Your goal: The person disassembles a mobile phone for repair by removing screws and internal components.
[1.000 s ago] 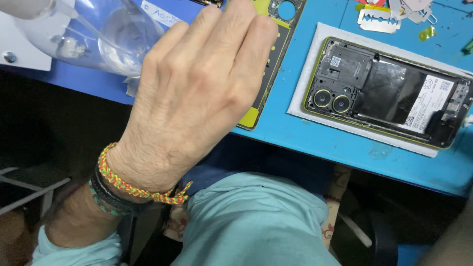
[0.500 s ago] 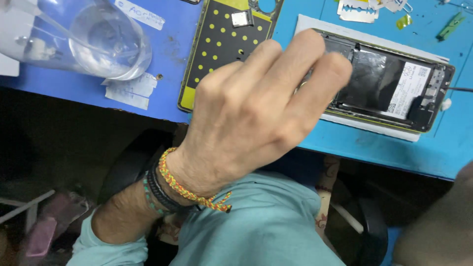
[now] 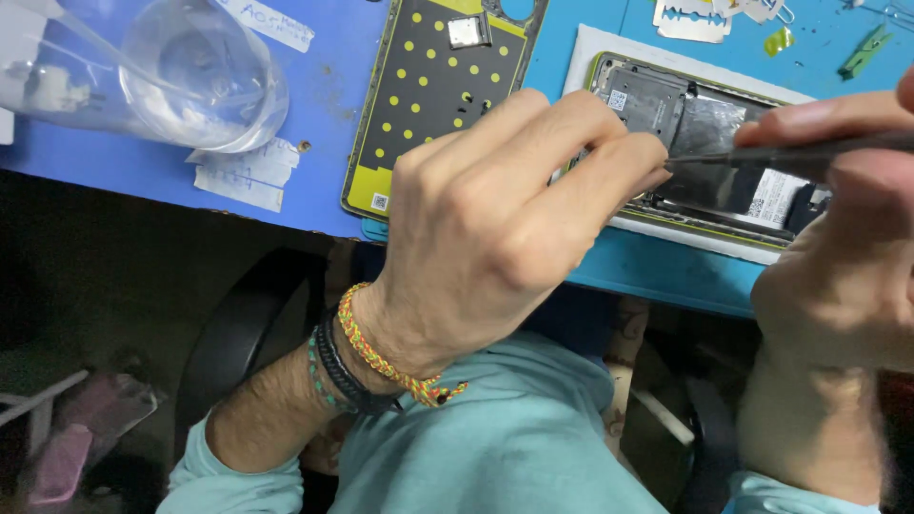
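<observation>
I'm looking down on the blue counter (image 3: 314, 181), and everything sits along its near edge. My left hand (image 3: 495, 238) fills the middle of the view, fingers curled in narrow over the left end of the opened phone (image 3: 705, 152), their tips touching its frame; whether they pinch anything, I cannot tell. My right hand (image 3: 838, 257) comes in from the right, closed around a thin dark tool (image 3: 790, 157) whose tip points left and meets the left fingertips above the phone. The phone lies on a white pad (image 3: 666, 233), back off, its insides showing. Just left of it lies the removed back cover (image 3: 428, 105), dark with yellow dots. Further left stands a clear glass bowl (image 3: 205, 76) with paper labels (image 3: 243, 171) beside it. Small metal scraps (image 3: 695, 19) lie at the far edge.
</observation>
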